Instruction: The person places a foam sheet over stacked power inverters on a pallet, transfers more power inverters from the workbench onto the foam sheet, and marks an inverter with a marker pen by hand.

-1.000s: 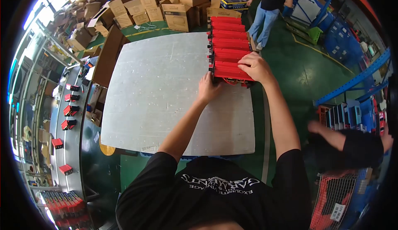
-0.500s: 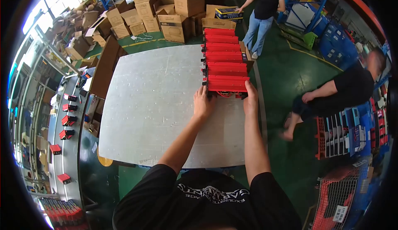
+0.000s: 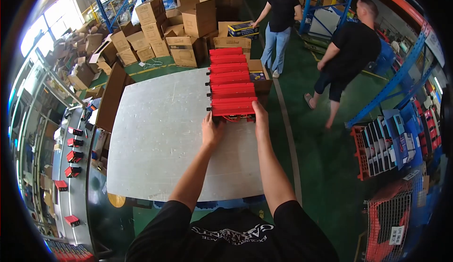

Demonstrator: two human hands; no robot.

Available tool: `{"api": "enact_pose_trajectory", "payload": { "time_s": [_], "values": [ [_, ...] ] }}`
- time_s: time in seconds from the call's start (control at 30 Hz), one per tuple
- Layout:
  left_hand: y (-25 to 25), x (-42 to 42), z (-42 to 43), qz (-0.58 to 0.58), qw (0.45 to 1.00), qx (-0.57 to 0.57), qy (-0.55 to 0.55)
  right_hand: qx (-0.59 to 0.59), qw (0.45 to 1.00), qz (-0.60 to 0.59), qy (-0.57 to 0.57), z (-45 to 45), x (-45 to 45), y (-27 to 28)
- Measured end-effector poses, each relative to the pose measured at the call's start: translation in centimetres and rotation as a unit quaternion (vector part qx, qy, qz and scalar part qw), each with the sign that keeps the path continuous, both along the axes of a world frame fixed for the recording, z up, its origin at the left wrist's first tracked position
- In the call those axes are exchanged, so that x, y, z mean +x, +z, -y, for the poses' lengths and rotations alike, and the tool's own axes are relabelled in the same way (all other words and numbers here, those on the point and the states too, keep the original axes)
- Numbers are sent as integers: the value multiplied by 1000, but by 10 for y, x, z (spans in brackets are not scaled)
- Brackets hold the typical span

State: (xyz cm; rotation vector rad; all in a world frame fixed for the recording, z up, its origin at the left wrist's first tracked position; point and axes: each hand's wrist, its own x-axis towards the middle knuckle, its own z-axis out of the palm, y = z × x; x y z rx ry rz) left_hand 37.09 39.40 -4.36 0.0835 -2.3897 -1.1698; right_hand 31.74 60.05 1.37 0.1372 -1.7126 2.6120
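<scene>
A row of several red ribbed metal units (image 3: 232,79) stands along the right side of the grey table (image 3: 155,139). The nearest red unit (image 3: 233,106) has black ends and red wires along its front edge. My left hand (image 3: 212,129) is closed on its left end, with the fingertips hidden behind the black part. Against its right end lies my right hand (image 3: 261,118), thumb on top and the other fingers mostly out of sight below.
An open cardboard box (image 3: 259,75) is right of the row. Two people in black shirts (image 3: 282,14) (image 3: 356,49) stand beyond. Cardboard boxes (image 3: 184,49) are piled behind. A bench (image 3: 75,191) with red units is at left, racks and crates at right.
My right hand has come down from the unit's top to its right end. The view has shifted, and the person at right has walked away toward the back.
</scene>
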Motion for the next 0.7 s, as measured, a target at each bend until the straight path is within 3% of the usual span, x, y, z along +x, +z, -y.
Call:
{"api": "enact_pose_trajectory", "payload": {
  "time_s": [0.13, 0.23, 0.27, 0.43, 0.53, 0.7],
  "values": [
    [9, 8, -5, -3, 999, -29, 14, 64, 998, -3, 1, -2, -11, -14],
    [11, 6, -7, -8, 1000, 12, 18, 124, 990, -74, -6, -7, -10, -34],
    [12, 7, -8, -3, 1000, 22, 15, 83, 988, -128, 7, -4, 2, -30],
    [47, 20, -28, -52, 997, 38, 31, 120, 973, -199, 8, -3, -1, -26],
    [41, 15, -25, -55, 997, -16, 45, 108, 964, -243, 20, -5, -4, -24],
    [51, 20, -32, -17, 999, 8, 37, 172, 959, -225, -30, -3, -2, -29]
  ]
}}
